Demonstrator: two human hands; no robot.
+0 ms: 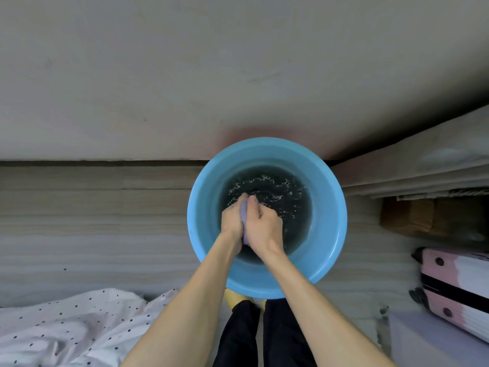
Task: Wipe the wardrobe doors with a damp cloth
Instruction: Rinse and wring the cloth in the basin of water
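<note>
Presently left grip [232, 219] and right grip [264, 226] clench lilac cloth [244, 207] between them, rippled water [277, 186] just beyond grip, blue basin [203, 207] around. Best: twist opposite ways until merely damp.

no readable text, labels, brands, numbers or signs on any surface in view
</note>
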